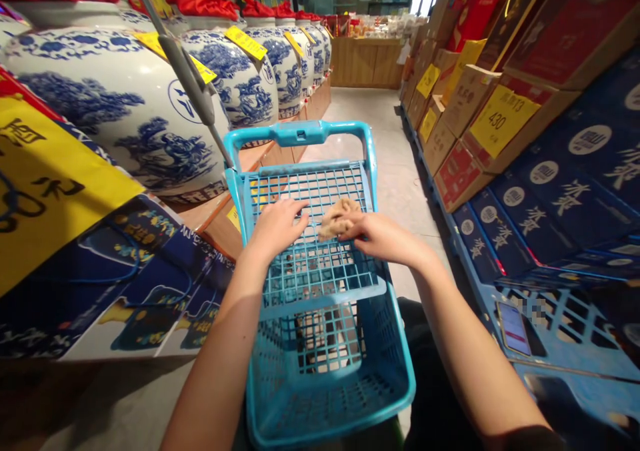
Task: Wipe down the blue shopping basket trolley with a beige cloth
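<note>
A turquoise plastic shopping basket (305, 137) is tipped on its side in front of me, its mesh wall facing up. My left hand (276, 227) lies on that mesh with the fingers stretched out flat. My right hand (381, 236) grips a crumpled tan cloth (338, 216) and presses it against the mesh, right beside the left hand's fingertips.
Large blue-and-white porcelain jars (115, 97) with red cloth tops and yellow tags line a wooden shelf on the left. A grey pole (187, 71) leans across them. Cardboard boxes (475, 104) and dark blue boxes (565, 191) are stacked on the right. A phone (513, 327) lies on a blue pallet. A tiled aisle runs ahead.
</note>
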`<action>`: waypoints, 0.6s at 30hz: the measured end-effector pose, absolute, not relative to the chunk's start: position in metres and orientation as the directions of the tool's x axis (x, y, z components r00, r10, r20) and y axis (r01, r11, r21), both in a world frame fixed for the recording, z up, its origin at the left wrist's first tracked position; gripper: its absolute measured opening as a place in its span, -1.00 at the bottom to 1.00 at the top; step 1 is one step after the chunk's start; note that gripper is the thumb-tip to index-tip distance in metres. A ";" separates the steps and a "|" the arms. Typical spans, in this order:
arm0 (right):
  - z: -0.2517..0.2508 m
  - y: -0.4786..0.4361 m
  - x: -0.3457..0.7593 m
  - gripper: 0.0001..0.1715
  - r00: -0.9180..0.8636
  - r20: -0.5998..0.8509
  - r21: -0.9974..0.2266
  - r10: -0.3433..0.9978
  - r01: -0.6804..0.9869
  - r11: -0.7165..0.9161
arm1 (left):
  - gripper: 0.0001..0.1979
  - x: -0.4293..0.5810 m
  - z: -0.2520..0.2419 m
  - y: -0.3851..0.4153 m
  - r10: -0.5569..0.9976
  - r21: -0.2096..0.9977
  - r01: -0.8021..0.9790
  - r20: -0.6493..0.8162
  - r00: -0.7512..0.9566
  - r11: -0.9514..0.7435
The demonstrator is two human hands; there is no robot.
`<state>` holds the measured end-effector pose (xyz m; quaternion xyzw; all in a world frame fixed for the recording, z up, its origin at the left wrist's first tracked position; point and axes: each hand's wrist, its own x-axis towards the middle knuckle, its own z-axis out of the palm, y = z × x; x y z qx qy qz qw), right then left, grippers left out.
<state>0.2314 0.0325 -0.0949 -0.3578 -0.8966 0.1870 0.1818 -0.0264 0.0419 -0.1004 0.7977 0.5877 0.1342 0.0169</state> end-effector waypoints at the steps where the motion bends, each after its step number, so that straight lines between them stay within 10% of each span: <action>1: -0.091 0.031 0.233 -0.49 -0.747 0.137 -0.513 0.650 0.508 0.692 | -0.54 -0.027 -0.100 0.042 0.942 0.181 0.934 0.194 0.275 -0.309; 6: -0.091 0.047 0.243 -0.42 -0.743 0.242 -0.609 0.625 0.385 0.693 | -0.54 -0.026 -0.099 0.041 0.942 0.145 0.939 0.178 0.286 -0.313; 12: -0.126 0.074 0.247 -0.51 -0.195 0.504 -0.449 0.841 0.773 0.448 | -0.52 -0.019 -0.096 0.035 0.941 0.120 0.941 0.162 0.297 -0.317; 18: -0.127 0.073 0.232 -0.49 -0.320 0.504 -0.376 0.802 0.755 0.538 | -0.53 -0.013 -0.094 0.030 0.945 0.128 0.941 0.142 0.294 -0.312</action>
